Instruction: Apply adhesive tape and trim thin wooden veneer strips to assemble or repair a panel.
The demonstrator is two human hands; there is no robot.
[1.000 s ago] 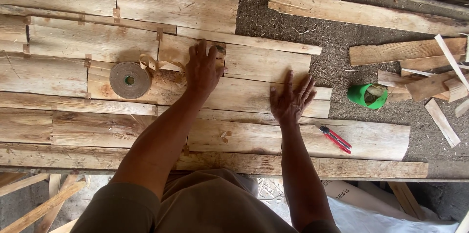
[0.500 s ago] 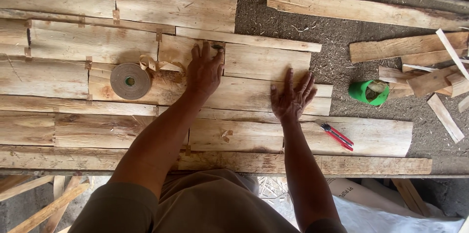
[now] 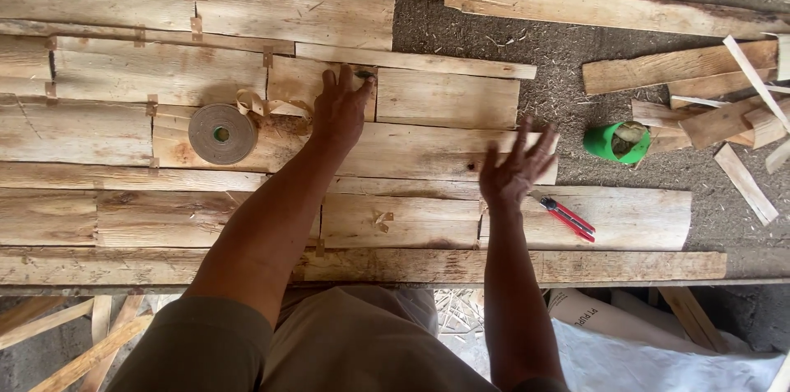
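Note:
Thin wood veneer sheets (image 3: pixel 444 100) lie edge to edge across a work table, joined here and there by short brown tape strips. My left hand (image 3: pixel 339 112) presses flat on a seam between two sheets in the middle of the table, fingers together. My right hand (image 3: pixel 514 166) hovers with fingers spread just above the lower right sheets, holding nothing. A roll of brown paper tape (image 3: pixel 221 134) lies flat to the left of my left hand, its loose end (image 3: pixel 267 104) curling toward that hand. A red-handled cutter (image 3: pixel 566 218) rests on a sheet just right of my right hand.
A green cup (image 3: pixel 615 143) lies on the gritty dark table surface (image 3: pixel 543 38) at the right. Loose wood offcuts (image 3: pixel 724 112) are piled at the far right. A long plank (image 3: pixel 609 9) lies along the back. Below the table's front edge are wood strips and a white sack (image 3: pixel 625 351).
My right hand has lifted off the veneer and shifted right, fingers spreading. My left hand stays pressed on the seam.

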